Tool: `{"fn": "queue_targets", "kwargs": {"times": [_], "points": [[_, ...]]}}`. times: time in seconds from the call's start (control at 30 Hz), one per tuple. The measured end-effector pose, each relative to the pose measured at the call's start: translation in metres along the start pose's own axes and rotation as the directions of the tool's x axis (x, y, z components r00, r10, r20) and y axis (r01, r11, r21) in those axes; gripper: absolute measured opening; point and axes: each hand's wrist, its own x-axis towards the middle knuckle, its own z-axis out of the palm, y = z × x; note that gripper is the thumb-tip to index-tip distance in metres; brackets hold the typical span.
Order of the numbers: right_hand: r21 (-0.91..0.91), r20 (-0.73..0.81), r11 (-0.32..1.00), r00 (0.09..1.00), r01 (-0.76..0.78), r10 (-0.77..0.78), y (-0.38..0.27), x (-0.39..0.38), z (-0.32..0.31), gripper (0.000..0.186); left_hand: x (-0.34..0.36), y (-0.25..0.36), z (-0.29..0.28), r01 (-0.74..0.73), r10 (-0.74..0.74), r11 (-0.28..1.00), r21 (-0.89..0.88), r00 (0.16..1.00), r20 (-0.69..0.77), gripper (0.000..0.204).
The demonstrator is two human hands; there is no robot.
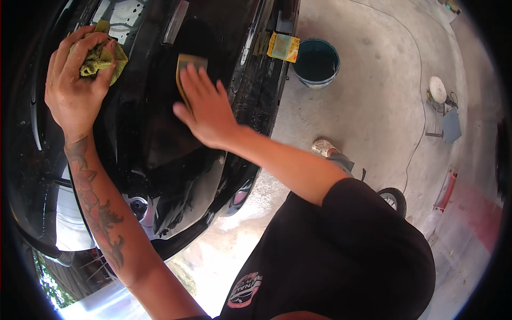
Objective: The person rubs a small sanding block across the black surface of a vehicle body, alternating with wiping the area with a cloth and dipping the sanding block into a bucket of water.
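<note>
My left hand [77, 80] is closed around a bunched, damp-looking yellow-green cloth [118, 60] above the car's black bodywork. Fingers bent, it is over the part near the glass. My right hand [207, 104] presses a piece of sandpaper [191, 58] with a yellowish edge against the glossy black car panel [165, 106]. The fingers lie nearly flat over the sheet and hide most of it, and the thumb is by its near end. Water drops and dull smears mark the panel around both hands.
A yellow packet with a pale green square [284, 47] rests at the car's edge. Beside it on the concrete floor stands a bucket of dark water [316, 63]. Farther right are a small stand with a round top [437, 89], a long cable and a wheel [393, 201].
</note>
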Motion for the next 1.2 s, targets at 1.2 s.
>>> {"fn": "queue_targets", "kwargs": {"times": [1.2], "points": [[-0.015,-0.069,0.989,0.987,-0.144,0.143,0.053,-0.003,-0.012,0.068,-0.001,-0.003,0.002,0.006,-0.006,1.000,-0.007,1.000,0.031,0.031]]}}
